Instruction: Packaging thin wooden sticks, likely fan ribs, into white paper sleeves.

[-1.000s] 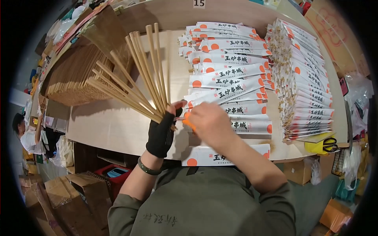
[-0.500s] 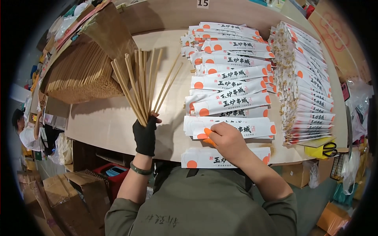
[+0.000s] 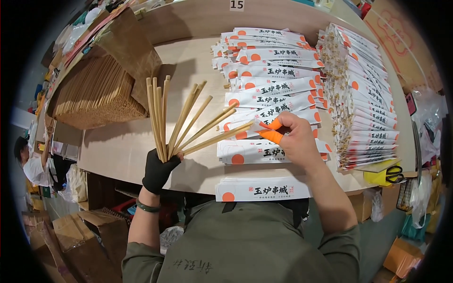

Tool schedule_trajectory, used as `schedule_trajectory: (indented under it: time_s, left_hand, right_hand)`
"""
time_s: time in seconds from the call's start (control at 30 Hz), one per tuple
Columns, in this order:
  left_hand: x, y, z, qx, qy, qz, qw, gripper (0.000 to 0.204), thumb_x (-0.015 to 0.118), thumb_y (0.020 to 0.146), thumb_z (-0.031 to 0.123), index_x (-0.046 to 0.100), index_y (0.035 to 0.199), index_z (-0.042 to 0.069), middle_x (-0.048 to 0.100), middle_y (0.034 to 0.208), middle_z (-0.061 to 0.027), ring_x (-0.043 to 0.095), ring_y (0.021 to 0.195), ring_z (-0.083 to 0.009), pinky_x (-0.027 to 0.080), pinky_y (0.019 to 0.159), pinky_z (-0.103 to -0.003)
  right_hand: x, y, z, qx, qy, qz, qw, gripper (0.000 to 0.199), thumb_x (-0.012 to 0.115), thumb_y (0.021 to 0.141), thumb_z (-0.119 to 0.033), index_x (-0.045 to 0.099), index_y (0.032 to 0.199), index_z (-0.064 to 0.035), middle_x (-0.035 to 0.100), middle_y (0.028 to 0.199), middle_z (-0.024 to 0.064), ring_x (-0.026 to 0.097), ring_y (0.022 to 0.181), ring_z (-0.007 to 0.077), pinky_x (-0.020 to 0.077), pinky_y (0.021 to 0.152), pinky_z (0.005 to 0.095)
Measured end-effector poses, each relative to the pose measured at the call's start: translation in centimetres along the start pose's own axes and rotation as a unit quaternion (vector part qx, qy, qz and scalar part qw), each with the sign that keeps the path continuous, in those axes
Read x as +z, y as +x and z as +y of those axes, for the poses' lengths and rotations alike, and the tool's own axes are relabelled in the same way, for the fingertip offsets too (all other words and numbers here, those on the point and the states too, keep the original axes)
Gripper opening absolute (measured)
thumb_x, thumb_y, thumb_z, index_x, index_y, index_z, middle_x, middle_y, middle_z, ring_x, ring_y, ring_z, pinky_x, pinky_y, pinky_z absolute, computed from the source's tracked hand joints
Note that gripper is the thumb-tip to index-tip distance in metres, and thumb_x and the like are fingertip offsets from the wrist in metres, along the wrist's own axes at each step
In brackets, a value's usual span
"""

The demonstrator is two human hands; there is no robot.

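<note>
My left hand (image 3: 159, 175), in a black fingerless glove, is closed round the lower ends of several wooden chopsticks (image 3: 188, 113) that fan out away from me. One pair leans far right, toward my right hand (image 3: 296, 140), which wears orange finger covers. Thumb and fingers there pinch a white paper chopstick sleeve (image 3: 256, 125) at the tips of that pair; how far the tips sit inside cannot be made out. Under the right hand lies a stack of flat printed sleeves (image 3: 252, 153). Another flat sleeve stack (image 3: 264, 189) rests at the table's near edge.
Beyond the right hand spreads a pile of sleeved chopsticks (image 3: 278, 70), with a taller stack (image 3: 365, 108) to its right. At the left stands an opened carton of bare chopsticks (image 3: 96, 96). Black-handled scissors (image 3: 394, 174) sit at the table's right edge. Cartons (image 3: 78, 236) stand below left.
My right hand has risen from the middle sleeve stack with a sleeve, to the chopstick tips. My left hand has shifted left and slightly nearer me, and the chopsticks fan wider to the right.
</note>
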State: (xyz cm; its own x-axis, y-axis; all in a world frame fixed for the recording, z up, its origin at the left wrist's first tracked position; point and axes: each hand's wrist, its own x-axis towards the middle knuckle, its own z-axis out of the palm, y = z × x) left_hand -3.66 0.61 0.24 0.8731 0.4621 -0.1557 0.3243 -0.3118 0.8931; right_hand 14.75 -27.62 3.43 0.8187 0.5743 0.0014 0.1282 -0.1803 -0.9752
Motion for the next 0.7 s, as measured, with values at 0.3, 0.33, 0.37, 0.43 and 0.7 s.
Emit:
schedule_trajectory:
  time_s: [0.3, 0.33, 0.37, 0.43, 0.7]
  left_hand:
    - [8.3, 1.4, 3.4, 0.013, -0.421, -0.06, 0.905, 0.036, 0.058, 0.093, 0.031, 0.063, 0.109, -0.002, 0.065, 0.11, -0.0109, 0.061, 0.093, -0.0156, 0.046, 0.081, -0.026]
    - [9.1, 2.2, 3.9, 0.034, -0.392, 0.001, 0.919, 0.034, 0.059, 0.093, 0.03, 0.063, 0.106, -0.002, 0.065, 0.107, -0.0111, 0.061, 0.091, -0.0162, 0.047, 0.077, -0.025]
    - [8.7, 3.1, 3.6, 0.054, -0.379, 0.016, 0.924, 0.032, 0.058, 0.093, 0.029, 0.063, 0.106, -0.001, 0.065, 0.108, -0.0115, 0.062, 0.091, -0.0163, 0.047, 0.073, -0.025]
    - [7.4, 4.3, 1.3, 0.043, -0.327, 0.07, 0.941, 0.026, 0.059, 0.092, 0.024, 0.065, 0.103, 0.001, 0.067, 0.097, -0.0094, 0.062, 0.079, -0.0134, 0.048, 0.06, -0.025]
    - [6.0, 2.8, -1.3, 0.005, -0.16, 0.169, 0.972, 0.012, 0.064, 0.084, 0.014, 0.069, 0.087, 0.003, 0.061, 0.069, 0.0004, 0.049, 0.055, -0.0039, 0.038, 0.051, -0.021]
  right_hand:
    - [6.5, 0.6, -0.6, -0.391, -0.374, -0.068, 0.838, 0.017, 0.062, 0.072, -0.012, 0.066, 0.086, -0.0031, 0.058, 0.079, 0.0068, 0.058, 0.078, 0.0263, 0.0458, 0.066, 0.037]
    - [7.3, 0.8, -0.4, -0.405, -0.406, -0.076, 0.816, 0.019, 0.06, 0.072, -0.013, 0.066, 0.088, -0.0035, 0.059, 0.081, 0.0067, 0.059, 0.079, 0.0269, 0.0462, 0.067, 0.038]
    - [6.4, 1.7, 0.0, -0.391, -0.387, -0.059, 0.833, 0.018, 0.061, 0.073, -0.011, 0.063, 0.088, -0.0024, 0.057, 0.081, 0.0092, 0.058, 0.078, 0.0273, 0.046, 0.068, 0.0398]
    - [4.9, 1.4, -0.2, -0.387, -0.383, 0.013, 0.839, 0.018, 0.062, 0.073, -0.011, 0.062, 0.088, -0.0021, 0.056, 0.08, 0.0097, 0.057, 0.078, 0.0268, 0.0457, 0.068, 0.04]
    - [4.1, -3.4, 5.3, -0.367, -0.432, -0.123, 0.814, 0.022, 0.062, 0.071, -0.002, 0.063, 0.092, 0.0031, 0.055, 0.08, 0.0081, 0.057, 0.074, 0.0226, 0.0468, 0.062, 0.0315]
